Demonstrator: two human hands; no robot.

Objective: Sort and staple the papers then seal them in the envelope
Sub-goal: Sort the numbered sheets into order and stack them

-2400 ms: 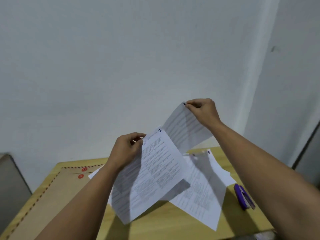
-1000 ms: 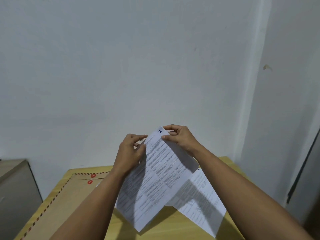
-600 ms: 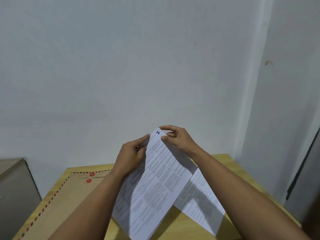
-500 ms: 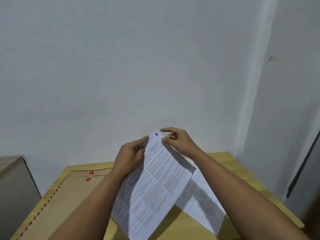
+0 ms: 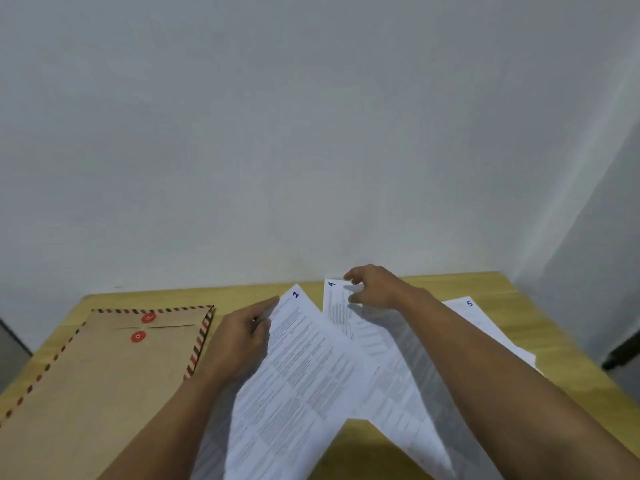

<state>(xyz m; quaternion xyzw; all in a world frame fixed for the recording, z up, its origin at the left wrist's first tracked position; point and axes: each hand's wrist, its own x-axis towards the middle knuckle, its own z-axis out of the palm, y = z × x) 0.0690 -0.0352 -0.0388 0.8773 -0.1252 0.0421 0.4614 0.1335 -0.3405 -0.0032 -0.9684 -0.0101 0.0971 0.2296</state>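
My left hand (image 5: 242,336) pinches the top left edge of the printed sheets fronted by the page marked 2 (image 5: 304,372), held tilted above the table. My right hand (image 5: 375,287) reaches to the top corner of the page marked 4 (image 5: 341,315), which lies on the table; its fingers are curled at that corner, thumb below and forefinger above. The page marked 5 (image 5: 485,323) lies flat to the right, partly under my right forearm. A brown envelope (image 5: 104,368) with two red string buttons lies flat on the left.
The wooden table (image 5: 554,341) stands against a white wall (image 5: 311,133). A dark object (image 5: 620,355) shows past the table's right edge. A grey surface (image 5: 10,344) is at the far left.
My right hand let go of the top of the page marked 2 and moved down right to the page marked 4. The view tilted down, and the held sheets dropped lower.
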